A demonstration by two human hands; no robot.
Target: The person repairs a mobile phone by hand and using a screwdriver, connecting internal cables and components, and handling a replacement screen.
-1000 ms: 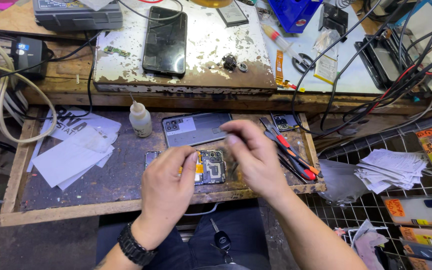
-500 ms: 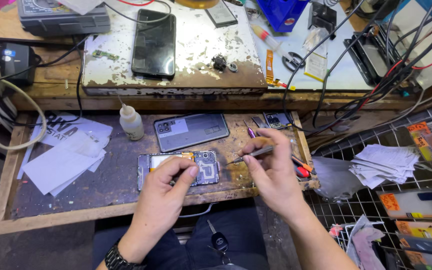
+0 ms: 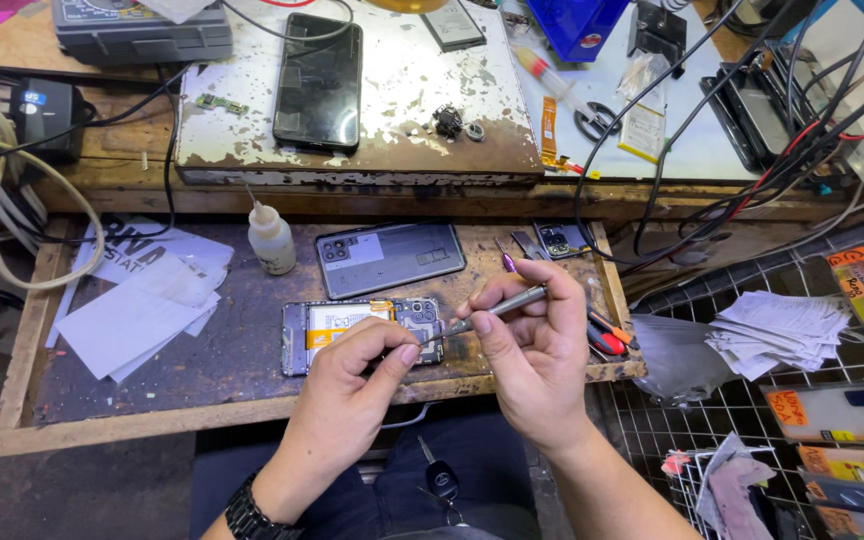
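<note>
Metal screwdriver (image 3: 497, 308) pinched in right hand (image 3: 537, 350) fingers (image 3: 480, 322), closed.

A phone repair workshop: around the opened phone (image 3: 362, 335) on the scarred wooden bench (image 3: 152, 400) lie a detached back cover (image 3: 389, 258) just behind it, a glue bottle (image 3: 272, 240), screwdrivers (image 3: 607, 335) to its right (red-handled), and tangled cables (image 3: 752, 120) beyond.

- Left hand (image 3: 352, 385): bare, no glove; a black wristwatch (image 3: 250, 520) with a ribbed band sits just behind it on the wrist.
- Right hand (image 3: 537, 350): bare, forearm unsleeved, no watch.
</note>
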